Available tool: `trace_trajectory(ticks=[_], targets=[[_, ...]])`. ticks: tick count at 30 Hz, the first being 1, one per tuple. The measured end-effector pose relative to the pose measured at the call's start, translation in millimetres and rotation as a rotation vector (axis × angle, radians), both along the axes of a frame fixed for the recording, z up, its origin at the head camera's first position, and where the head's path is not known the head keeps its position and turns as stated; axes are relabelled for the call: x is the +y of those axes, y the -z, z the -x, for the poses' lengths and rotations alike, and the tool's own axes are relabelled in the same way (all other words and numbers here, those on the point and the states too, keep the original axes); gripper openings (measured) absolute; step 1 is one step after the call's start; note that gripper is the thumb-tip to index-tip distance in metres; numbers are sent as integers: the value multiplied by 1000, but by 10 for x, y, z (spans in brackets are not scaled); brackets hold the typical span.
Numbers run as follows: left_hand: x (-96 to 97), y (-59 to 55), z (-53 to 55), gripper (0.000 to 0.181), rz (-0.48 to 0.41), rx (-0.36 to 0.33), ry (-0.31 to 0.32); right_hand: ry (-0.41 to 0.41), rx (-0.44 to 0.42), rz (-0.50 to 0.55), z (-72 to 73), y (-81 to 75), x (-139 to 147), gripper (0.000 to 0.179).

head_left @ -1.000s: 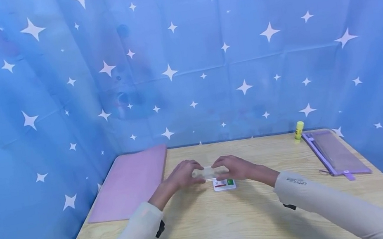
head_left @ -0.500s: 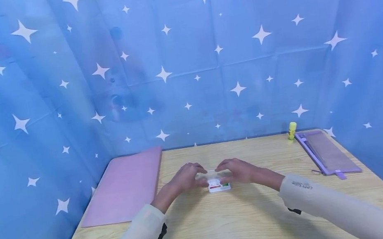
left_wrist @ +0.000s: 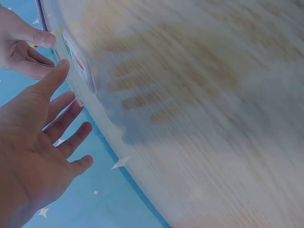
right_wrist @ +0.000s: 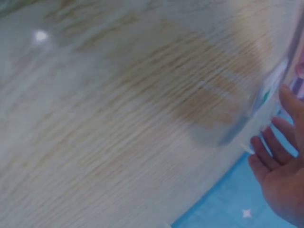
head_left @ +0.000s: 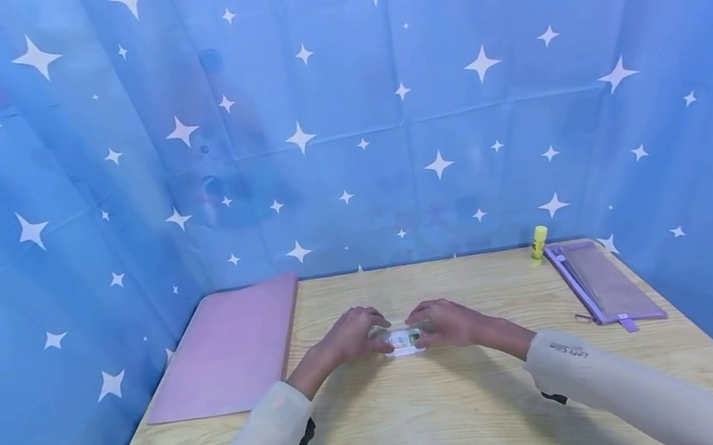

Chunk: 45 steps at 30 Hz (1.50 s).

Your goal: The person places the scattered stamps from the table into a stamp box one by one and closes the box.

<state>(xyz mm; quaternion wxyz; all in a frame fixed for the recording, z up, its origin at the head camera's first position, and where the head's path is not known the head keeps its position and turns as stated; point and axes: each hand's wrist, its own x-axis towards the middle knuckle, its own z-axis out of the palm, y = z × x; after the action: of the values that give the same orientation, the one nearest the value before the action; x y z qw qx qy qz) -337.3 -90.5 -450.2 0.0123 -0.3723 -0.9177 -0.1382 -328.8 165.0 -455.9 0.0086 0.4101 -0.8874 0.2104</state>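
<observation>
A small flat white box (head_left: 403,340) with green and red printing lies on the table between both hands. Over it is a clear plastic lid (head_left: 399,327), through which the printing shows in the head view. My left hand (head_left: 355,334) pinches the lid's left end between thumb and fingertips. At the opposite end, my right hand (head_left: 448,323) holds it the same way. In the left wrist view, the thumb of the left hand (left_wrist: 42,128) is at the lid's near edge, its other fingers spread. The right hand (right_wrist: 287,156) shows partly at the right wrist view's edge.
A pink folder (head_left: 226,352) lies flat on the left of the wooden table (head_left: 388,420). On the right is a purple-trimmed zip pouch (head_left: 611,281), with a yellow glue stick (head_left: 539,242) upright behind it. A blue star-patterned curtain (head_left: 337,101) surrounds the table's back and sides.
Both hands have brought the clear lid down and toward the person, from behind the white box to over it. The head view has shifted slightly.
</observation>
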Motion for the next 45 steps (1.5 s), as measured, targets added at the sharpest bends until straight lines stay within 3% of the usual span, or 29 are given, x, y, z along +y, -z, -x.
trace_trajectory(ticks=[11,20,30,45], targets=[[29,83,9,45,3,1,-1,-14,21,-21,-6,75,23,41],[29,115,-5,44,7,-2,12,-5,-45,-8,-18,110,31,41],[26,128,-8,43,8,-3,10,-20,-46,0,-16,101,16,40],[32,91,-41,45,15,-76,-26,4,-97,0,-21,103,15,41]])
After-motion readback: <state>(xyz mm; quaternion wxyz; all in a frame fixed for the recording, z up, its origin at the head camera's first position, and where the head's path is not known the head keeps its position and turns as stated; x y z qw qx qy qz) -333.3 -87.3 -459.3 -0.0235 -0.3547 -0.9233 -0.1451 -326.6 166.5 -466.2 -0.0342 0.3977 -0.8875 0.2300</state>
